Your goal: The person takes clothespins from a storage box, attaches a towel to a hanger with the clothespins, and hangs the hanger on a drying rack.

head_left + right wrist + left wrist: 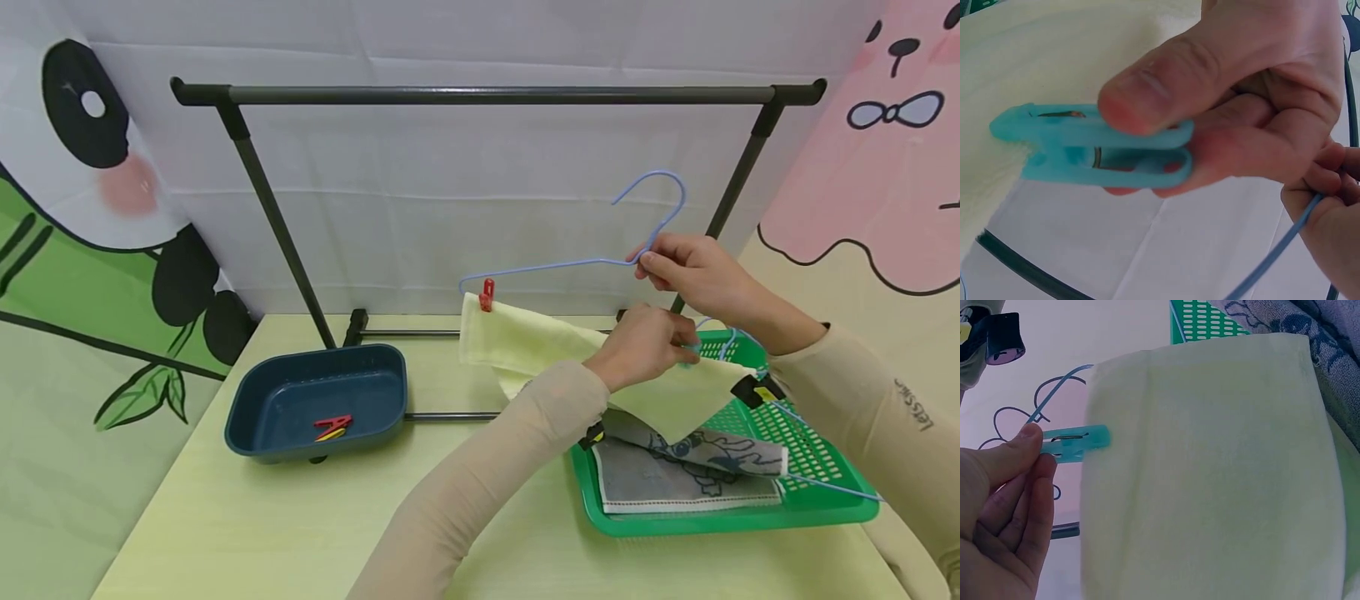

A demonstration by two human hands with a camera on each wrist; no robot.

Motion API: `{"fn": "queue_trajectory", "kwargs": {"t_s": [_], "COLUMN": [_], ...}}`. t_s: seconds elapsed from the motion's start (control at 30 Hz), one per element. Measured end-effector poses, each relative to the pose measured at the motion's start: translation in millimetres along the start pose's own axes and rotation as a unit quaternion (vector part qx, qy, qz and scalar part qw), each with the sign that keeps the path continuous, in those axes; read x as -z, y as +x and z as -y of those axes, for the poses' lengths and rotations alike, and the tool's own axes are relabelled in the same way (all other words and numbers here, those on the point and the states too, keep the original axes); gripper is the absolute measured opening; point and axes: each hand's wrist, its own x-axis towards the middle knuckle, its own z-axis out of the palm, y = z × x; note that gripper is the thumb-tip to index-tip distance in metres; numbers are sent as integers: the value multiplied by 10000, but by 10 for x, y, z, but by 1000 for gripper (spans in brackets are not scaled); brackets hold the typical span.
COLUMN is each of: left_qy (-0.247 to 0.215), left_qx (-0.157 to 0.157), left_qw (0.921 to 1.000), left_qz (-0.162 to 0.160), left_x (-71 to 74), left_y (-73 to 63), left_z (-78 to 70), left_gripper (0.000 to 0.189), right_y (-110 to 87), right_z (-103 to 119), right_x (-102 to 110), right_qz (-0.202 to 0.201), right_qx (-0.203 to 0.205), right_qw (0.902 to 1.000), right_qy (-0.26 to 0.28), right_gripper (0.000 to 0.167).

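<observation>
My right hand (pixel 697 271) grips a blue hanger (pixel 551 267) just below its hook, holding it above the table. From the hanger hangs a pale yellow towel (pixel 510 333), its left end clipped by a red clothespin (pixel 487 295). Lower down, my left hand (pixel 648 346) pinches a teal clothespin (pixel 1069 442) between thumb and fingers. In the right wrist view the tip of this clothespin (pixel 1035 125) bites the towel's edge, and the right hand (pixel 1329 194) shows behind, around the hanger wire (pixel 1275 250).
A dark rack (pixel 495 96) stands at the back. On the left, a dark blue basin (pixel 281 408) contains red (pixel 333 421) and yellow clothespins. Below my hands, a green basket (pixel 675 525) holds a grey patterned towel (pixel 675 483) and more blue hangers (pixel 832 486).
</observation>
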Motion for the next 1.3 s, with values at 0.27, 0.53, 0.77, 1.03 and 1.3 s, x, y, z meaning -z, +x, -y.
{"fn": "queue_trajectory", "kwargs": {"t_s": [0.27,0.53,0.77,1.03,1.3], "left_qy": [-8,-174,-213,-368,-514], "left_qx": [105,341,508,614,450], "left_qw": [9999,9991,9984,9971,9976], "left_qz": [83,184,107,242,106], "left_x": [-22,-28,-53,-33,86], "left_y": [-4,7,21,-1,-146], "left_z": [20,13,16,42,168], "left_gripper": [5,11,24,30,26], "right_y": [-17,-4,-7,-31,-32], "right_z": [21,-11,-13,-11,-53], "right_x": [0,-13,-9,15,22], "right_qz": [-63,-54,-54,-70,-140], "right_qx": [-61,-43,18,-48,-71], "right_qw": [9999,10000,10000,10000,9998], "right_qy": [85,-39,-52,5,94], "right_gripper": [24,29,29,29,31]}}
